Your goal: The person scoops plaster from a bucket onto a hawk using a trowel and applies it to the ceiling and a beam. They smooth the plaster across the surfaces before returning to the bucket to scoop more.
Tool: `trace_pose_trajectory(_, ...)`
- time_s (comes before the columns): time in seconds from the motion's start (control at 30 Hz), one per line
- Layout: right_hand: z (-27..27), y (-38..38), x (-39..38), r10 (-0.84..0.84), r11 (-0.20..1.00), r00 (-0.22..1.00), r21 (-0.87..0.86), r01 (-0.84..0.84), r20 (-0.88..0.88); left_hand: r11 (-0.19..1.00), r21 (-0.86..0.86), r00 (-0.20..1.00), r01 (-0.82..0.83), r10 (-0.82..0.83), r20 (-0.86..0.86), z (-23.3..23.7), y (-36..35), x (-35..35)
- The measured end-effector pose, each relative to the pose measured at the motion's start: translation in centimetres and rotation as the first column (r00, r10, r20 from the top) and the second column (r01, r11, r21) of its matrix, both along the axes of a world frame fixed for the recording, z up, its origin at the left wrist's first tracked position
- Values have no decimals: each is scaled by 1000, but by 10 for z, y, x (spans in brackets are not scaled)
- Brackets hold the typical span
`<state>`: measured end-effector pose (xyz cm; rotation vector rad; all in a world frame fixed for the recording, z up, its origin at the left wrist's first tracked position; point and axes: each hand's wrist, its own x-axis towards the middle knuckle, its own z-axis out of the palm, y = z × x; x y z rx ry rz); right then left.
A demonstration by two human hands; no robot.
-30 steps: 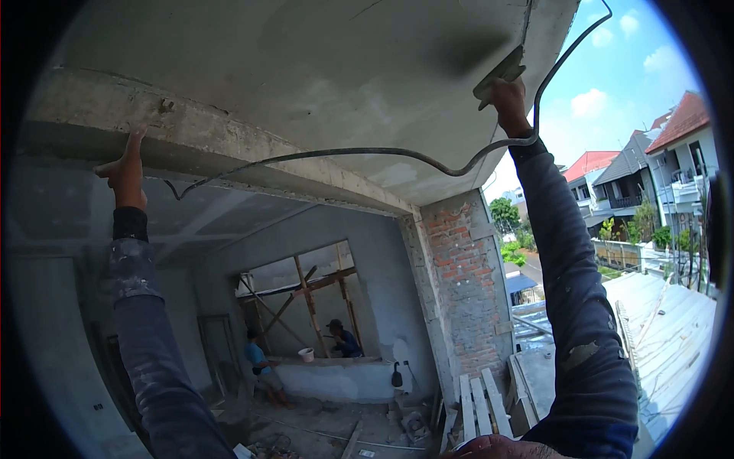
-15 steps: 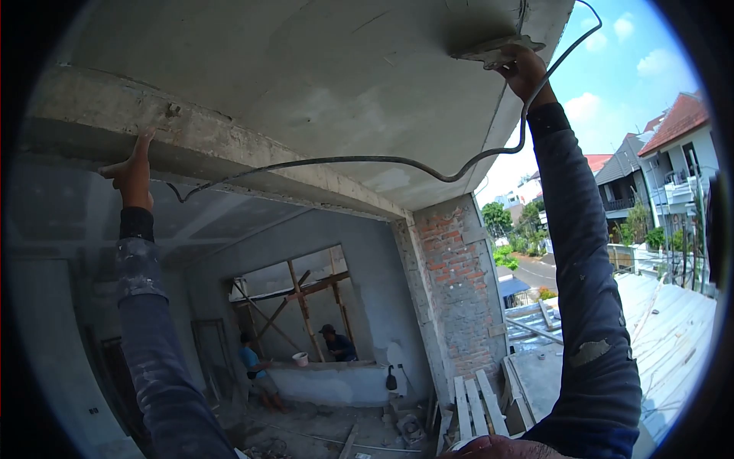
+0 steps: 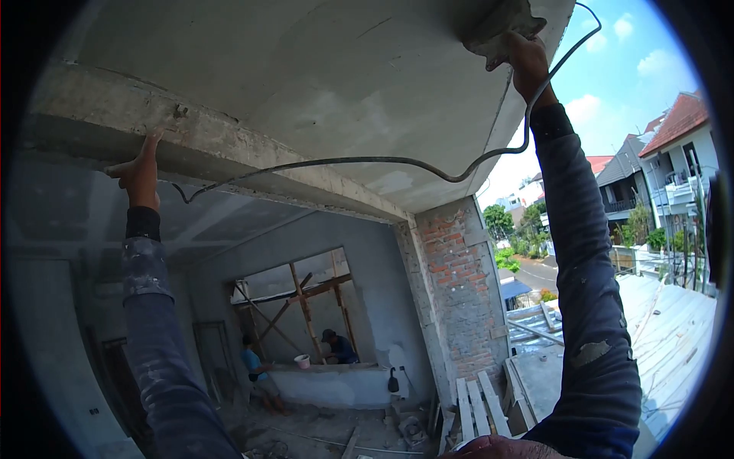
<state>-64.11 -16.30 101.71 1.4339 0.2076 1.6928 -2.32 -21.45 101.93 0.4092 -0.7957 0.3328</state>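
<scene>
My right hand, raised high, grips a plastering trowel smeared with cement. The trowel is up at the ceiling slab, close to its outer edge, over a darker patch of plaster. My left hand is braced on the lower edge of a rough concrete beam, thumb and fingers apart, holding nothing. Both sleeves are dark and spotted with dried plaster. A dark cable droops in front of the beam and curves up past my right wrist.
Two people work farther inside, one in a blue top, another at the wall opening, with a bucket on the ledge. A brick pillar stands ahead. Planks lean below; a metal roof spreads outside right.
My right hand has moved the trowel slightly upward and turned it, so more of its body shows. The left hand keeps its place on the beam. The person at the opening bends lower.
</scene>
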Motion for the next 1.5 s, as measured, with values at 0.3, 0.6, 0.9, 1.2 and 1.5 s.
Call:
trace_pose_trajectory(0.3,-60,-47,-3,24,940,951,316,-126,307,1000,-23,1000,18,-17,8,2,-3,2)
trace_pose_trajectory(0.6,-23,-78,-46,-234,972,807,105,211,542,997,-81,1000,-16,14,-25,4,-5,5)
trace_pose_trajectory(0.9,20,-12,18,-262,892,668,-89,443,697,999,-49,999,5,-7,-43,-3,4,-6)
trace_pose_trajectory(1.2,8,-37,147,-252,939,736,-26,344,629,1000,-12,999,9,-10,-48,-2,4,-8)
trace_pose_trajectory(1.5,3,-89,271,-306,911,770,-64,408,560,996,0,996,86,-86,10,-9,11,-13)
